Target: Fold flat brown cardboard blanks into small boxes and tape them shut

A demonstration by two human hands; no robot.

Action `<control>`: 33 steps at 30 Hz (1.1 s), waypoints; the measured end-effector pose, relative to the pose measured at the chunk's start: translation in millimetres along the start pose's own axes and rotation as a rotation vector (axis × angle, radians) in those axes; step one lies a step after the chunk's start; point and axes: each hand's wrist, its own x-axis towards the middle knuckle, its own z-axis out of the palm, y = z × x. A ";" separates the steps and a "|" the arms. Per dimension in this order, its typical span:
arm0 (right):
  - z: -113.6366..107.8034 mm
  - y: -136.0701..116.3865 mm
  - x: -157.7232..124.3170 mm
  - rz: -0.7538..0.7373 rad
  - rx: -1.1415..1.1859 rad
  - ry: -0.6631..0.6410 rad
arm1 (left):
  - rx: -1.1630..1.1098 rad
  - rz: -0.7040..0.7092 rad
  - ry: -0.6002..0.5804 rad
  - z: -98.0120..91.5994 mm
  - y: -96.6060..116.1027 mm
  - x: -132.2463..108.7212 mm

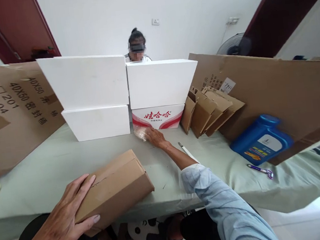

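My left hand (pixel 79 208) grips the near left end of a closed brown cardboard box (pixel 118 184), thumb on its side and fingers over its top. The box lies at a slant and overhangs the table's front edge. Farther forward, my right hand (pixel 154 136) has its fingers closed on a crumpled wad of clear plastic (pixel 140 133). That wad rests on the table against the front of a white box with red lettering (pixel 159 117). A slim white and grey cutter-like tool (pixel 187 151) lies beside my right forearm.
White boxes (pixel 92 81) stand stacked at the back. Folded cardboard boxes (pixel 205 111) lean at right, before a large cardboard panel (pixel 275 91). A blue bottle (pixel 262 139) and a purple pen (pixel 260 170) lie nearby. Another large carton (pixel 17 113) stands left. A person (pixel 137 47) sits behind.
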 end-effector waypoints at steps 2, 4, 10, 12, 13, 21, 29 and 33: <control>-5.1 -2.9 -10.6 -0.003 0.065 0.023 | -0.025 -0.012 -0.035 -3.9 3.0 2.0; -9.5 -7.4 -24.1 -0.008 0.135 0.057 | -0.063 -0.031 -0.080 -8.1 5.7 3.8; -29.4 -47.5 -77.8 -0.070 0.411 0.117 | -0.185 -0.107 -0.121 -14.7 12.1 8.4; -41.2 -70.4 -101.9 -0.116 0.505 0.093 | -0.227 -0.122 -0.113 -15.8 15.4 9.8; -47.8 -82.3 -114.7 -0.143 0.560 0.074 | -0.251 -0.130 -0.104 -16.2 17.2 10.1; -85.7 -139.6 -185.5 -0.273 0.740 0.005 | -0.495 -0.248 0.135 -11.8 32.5 -8.1; -94.7 -139.9 -201.2 -0.323 0.663 0.015 | -0.681 -0.196 0.248 -12.3 48.3 -23.2; -98.8 -136.5 -211.1 -0.343 0.677 0.021 | -0.781 -0.165 0.178 -21.3 42.1 -22.8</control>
